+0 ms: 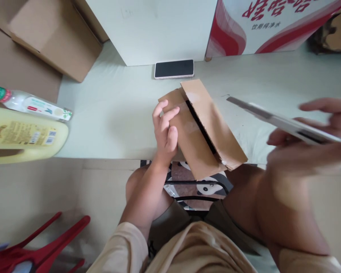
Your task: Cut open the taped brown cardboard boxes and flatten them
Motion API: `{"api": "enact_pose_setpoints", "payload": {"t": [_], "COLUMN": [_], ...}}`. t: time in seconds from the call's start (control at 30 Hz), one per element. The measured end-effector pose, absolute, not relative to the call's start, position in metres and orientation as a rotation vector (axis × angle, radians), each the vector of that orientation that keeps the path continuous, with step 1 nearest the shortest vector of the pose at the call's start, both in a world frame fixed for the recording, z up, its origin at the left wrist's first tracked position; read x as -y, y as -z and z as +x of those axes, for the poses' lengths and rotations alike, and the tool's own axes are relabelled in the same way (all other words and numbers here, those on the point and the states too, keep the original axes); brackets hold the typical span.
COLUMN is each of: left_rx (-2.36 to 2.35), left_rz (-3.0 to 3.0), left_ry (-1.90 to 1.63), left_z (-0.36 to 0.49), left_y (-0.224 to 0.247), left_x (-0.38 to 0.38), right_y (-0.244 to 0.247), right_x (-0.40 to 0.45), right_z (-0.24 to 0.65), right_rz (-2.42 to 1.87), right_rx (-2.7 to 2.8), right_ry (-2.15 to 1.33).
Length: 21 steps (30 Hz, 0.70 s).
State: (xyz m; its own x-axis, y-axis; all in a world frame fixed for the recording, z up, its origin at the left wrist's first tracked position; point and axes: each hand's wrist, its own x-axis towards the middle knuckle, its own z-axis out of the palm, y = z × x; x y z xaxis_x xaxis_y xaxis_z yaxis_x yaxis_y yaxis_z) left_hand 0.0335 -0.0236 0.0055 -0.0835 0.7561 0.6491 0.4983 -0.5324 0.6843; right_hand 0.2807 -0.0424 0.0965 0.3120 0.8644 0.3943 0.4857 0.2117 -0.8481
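A small brown cardboard box (193, 140) rests tilted at the near edge of the pale table, with one flap (213, 121) partly lifted and a dark gap along it. My left hand (166, 132) holds the box at its left side, fingers curled over the top. To the right, my right hand (309, 136), blurred by motion, grips a utility knife (284, 123). The knife's blade points left toward the box and is apart from it.
A phone (174, 69) lies behind the box, before a white box (159, 30) and a red-and-white carton (258, 26). Larger cardboard boxes (57, 38), a clear bottle (36, 105) and a yellow container (28, 132) are at left. A red stool (45, 250) stands below.
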Motion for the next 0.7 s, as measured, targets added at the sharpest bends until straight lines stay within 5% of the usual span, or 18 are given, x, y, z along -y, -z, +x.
{"api": "enact_pose_setpoints", "payload": {"t": [0.4,0.7], "left_rx": [-1.400,-1.439], "left_rz": [1.989,2.009], "left_ry": [-1.642,-1.629], "left_z": [0.030,0.025], "left_y": [-0.002,0.002], "left_x": [0.021,0.020], "right_y": [-0.063,-0.052], "right_x": [0.012,0.007], "right_z": [0.271,0.274], "right_rz": [-2.225,-2.039], "right_rx": [2.057,2.010], "right_ry": [-0.520,-0.510]}}
